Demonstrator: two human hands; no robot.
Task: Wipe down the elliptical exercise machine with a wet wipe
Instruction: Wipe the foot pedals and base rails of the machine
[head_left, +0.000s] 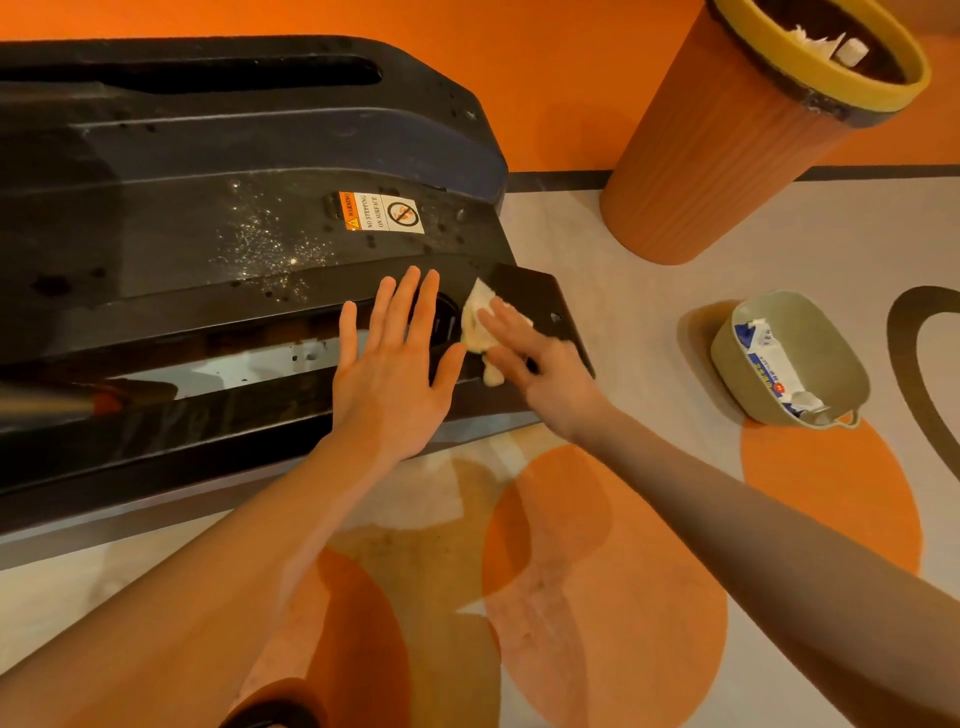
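wipe (480, 325) at frame centre is going limp, so you're pressing it under flat right fingers (501, 319), left hand (392, 374) spread bracing the machine (208, 218).

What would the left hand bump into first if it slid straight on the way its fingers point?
Probably the warning sticker. The left hand lies flat on the machine's black base, fingers pointing up the picture, and nothing raised stands between; it would likely just glide along the casing.
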